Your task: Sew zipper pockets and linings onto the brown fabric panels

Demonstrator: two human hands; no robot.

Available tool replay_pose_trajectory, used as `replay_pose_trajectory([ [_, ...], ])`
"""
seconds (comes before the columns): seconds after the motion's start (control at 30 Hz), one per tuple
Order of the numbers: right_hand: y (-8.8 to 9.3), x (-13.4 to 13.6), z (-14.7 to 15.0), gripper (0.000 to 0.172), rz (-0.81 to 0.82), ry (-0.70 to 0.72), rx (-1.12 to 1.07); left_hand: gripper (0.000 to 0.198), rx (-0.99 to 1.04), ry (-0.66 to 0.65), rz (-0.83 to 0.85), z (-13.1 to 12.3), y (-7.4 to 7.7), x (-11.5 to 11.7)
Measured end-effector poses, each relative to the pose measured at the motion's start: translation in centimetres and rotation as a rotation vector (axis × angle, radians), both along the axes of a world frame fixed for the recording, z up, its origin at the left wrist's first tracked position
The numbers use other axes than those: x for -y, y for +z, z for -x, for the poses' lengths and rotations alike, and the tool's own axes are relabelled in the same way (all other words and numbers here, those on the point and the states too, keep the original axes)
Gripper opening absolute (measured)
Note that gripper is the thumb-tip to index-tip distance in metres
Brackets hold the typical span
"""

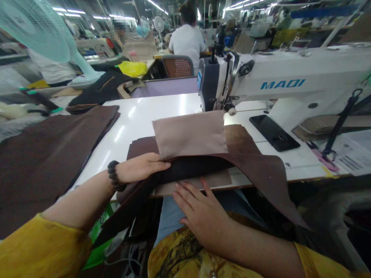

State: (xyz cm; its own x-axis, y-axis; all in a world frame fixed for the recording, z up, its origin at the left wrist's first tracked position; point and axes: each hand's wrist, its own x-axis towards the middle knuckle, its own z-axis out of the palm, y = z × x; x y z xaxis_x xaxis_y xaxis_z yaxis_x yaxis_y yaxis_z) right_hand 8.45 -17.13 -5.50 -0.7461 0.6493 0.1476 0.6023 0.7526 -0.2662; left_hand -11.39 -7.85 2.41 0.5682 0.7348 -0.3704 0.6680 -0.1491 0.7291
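Note:
A beige fabric panel (191, 135) lies across dark brown fabric (266, 170) in front of the sewing machine head (214, 85). With thumb and fingers, my left hand (142, 168) grips the brown fabric at the beige panel's lower left corner; its fingertips are partly hidden. Below the raised brown fold, a second beige piece (217, 178) shows along the table's front edge. My right hand (199, 210) rests flat on that piece, fingers stretched out and somewhat apart. The brown fabric hangs over the table edge on both sides.
A black phone (274, 133) lies right of the fabric, with pink-handled scissors (326, 158) farther right. Brown fabric (49, 154) is piled at left. A pale green fan (52, 38) stands behind it. A person in white (187, 36) sits beyond the machine.

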Motion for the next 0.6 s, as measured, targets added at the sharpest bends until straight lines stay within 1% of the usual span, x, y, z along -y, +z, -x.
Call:
replay_pose_trajectory([
  [0.1, 0.0, 0.2, -0.1, 0.047, -0.017, 0.015, 0.011, 0.037, -0.011, -0.072, -0.044, -0.4, 0.2, 0.4],
  [0.2, -0.2, 0.6, -0.8, 0.045, -0.053, 0.037, 0.003, 0.036, -0.035, -0.102, -0.101, -0.6, 0.3, 0.9],
  [0.3, -0.4, 1.0, -2.2, 0.042, -0.083, 0.041, -0.001, 0.036, -0.054, -0.113, -0.142, -0.7, 0.4, 1.3],
  [0.37, -0.1, 1.3, -3.4, 0.04, -0.101, 0.03, -0.005, 0.035, -0.067, -0.127, -0.165, -0.8, 0.4, 1.4],
  [0.4, 0.4, 1.4, -4.1, 0.039, -0.108, 0.026, -0.014, 0.035, -0.075, -0.133, -0.179, -0.8, 0.4, 1.5],
  [0.47, 1.9, 1.7, -5.7, 0.036, -0.085, 0.057, -0.045, 0.033, -0.097, -0.143, -0.202, -0.9, 0.4, 1.8],
  [0.57, 5.0, 2.4, -9.1, 0.028, 0.063, 0.177, -0.085, 0.031, -0.149, -0.155, -0.23, -1.3, 0.5, 2.3],
  [0.6, 6.0, 2.7, -10.6, 0.028, 0.124, 0.172, -0.105, 0.03, -0.169, -0.159, -0.242, -1.4, 0.5, 2.5],
])
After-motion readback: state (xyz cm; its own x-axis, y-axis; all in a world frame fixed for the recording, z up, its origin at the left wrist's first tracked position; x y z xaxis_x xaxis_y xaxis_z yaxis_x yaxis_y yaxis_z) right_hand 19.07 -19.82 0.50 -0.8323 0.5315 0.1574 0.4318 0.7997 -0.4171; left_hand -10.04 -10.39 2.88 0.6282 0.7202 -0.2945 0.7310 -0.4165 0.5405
